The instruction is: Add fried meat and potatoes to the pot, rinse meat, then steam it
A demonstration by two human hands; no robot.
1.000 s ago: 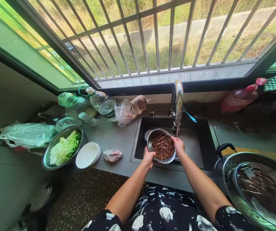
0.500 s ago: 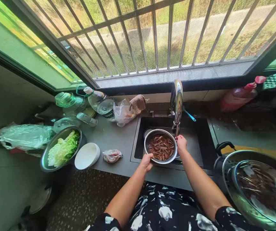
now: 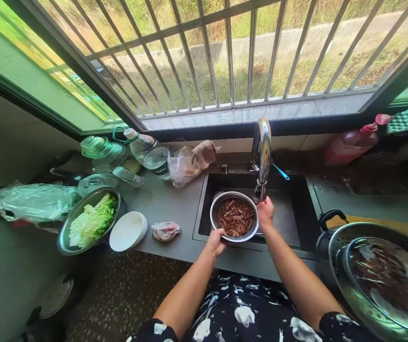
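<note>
A round metal bowl (image 3: 213,223) filled with brown, soaked-looking strips (image 3: 235,217) is held over the near part of the dark sink (image 3: 201,209). Gripping its near-left rim is my left hand (image 3: 216,242), thumb on top and fingers underneath. My right hand (image 3: 266,213) is closed at the bowl's right side, just under the chrome faucet (image 3: 265,142); its fingertips are partly hidden by the faucet head and bowl. No running water can be made out. The strips' kind is not clear.
Left on the counter are a plastic-wrapped item (image 3: 166,231), a white bowl (image 3: 128,232), a metal basin (image 3: 63,237) with cabbage (image 3: 93,221), and bottles (image 3: 150,151). At right stand a large pot (image 3: 335,266) with a glass lid and a pink pump bottle (image 3: 351,145).
The bowl has shifted slightly left with my left hand on it. My right hand has edged a little up and left, closer beneath the faucet head.
</note>
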